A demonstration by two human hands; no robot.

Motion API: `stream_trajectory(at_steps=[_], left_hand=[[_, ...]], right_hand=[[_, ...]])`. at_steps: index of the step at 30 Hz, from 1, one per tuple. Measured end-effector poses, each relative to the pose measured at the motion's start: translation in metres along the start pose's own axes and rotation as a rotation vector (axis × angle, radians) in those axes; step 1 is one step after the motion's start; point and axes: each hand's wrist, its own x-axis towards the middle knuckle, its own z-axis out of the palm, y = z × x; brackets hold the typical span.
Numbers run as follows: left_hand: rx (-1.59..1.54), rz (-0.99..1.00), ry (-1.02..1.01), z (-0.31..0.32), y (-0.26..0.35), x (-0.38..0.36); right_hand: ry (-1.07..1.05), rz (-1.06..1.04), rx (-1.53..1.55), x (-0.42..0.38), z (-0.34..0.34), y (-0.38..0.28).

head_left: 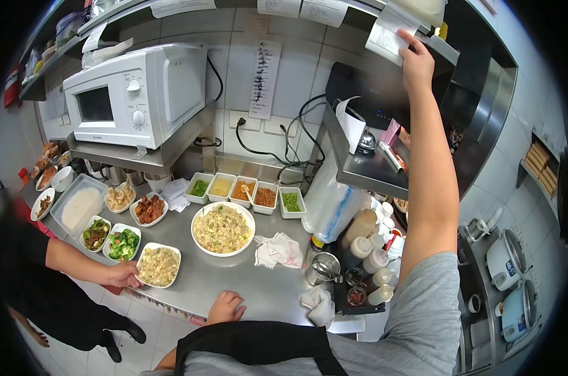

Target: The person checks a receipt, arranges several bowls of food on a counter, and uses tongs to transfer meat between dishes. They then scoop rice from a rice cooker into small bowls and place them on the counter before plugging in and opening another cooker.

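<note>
My right hand is raised to the upper shelf at the top right, its fingers on a white paper slip that hangs there. Near the counter's front edge rests my left hand, with its fingers curled; whether anything is under them is hidden. Beyond it on the steel counter stands a large white bowl of fried rice. A crumpled white cloth lies to the right of this bowl. At the left, a co-worker's hand touches a smaller square bowl of rice.
A microwave sits on a raised shelf. Small tubs of toppings line the back. Sauce bottles and a metal pot stand at right, under a steel shelf with a bell. Dishes of food fill the left.
</note>
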Motion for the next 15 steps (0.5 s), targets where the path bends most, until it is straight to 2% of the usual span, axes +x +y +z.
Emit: stream_trajectory(at_steps=[2,3,6,10,13,15], left_hand=[[-0.001,-0.004,-0.002,-0.001,0.001,-0.001],[-0.002,-0.008,-0.004,-0.001,0.001,0.000],[-0.020,-0.009,0.003,-0.002,0.001,0.000],[-0.010,-0.084,-0.082,0.007,-0.009,-0.008],[0.030,-0.022,-0.045,0.013,-0.018,-0.012],[-0.007,-0.029,0.000,0.009,-0.013,-0.012]], right_hand=[[-0.034,0.111,0.062,-0.017,-0.001,-0.010],[-0.049,0.115,0.173,-0.020,0.000,-0.009],[-0.087,0.162,0.213,-0.019,-0.005,-0.013],[-0.078,0.150,-0.031,0.017,-0.010,-0.011],[-0.150,0.155,0.037,0.035,-0.012,-0.003],[-0.218,0.268,-0.024,0.048,-0.014,0.009]])
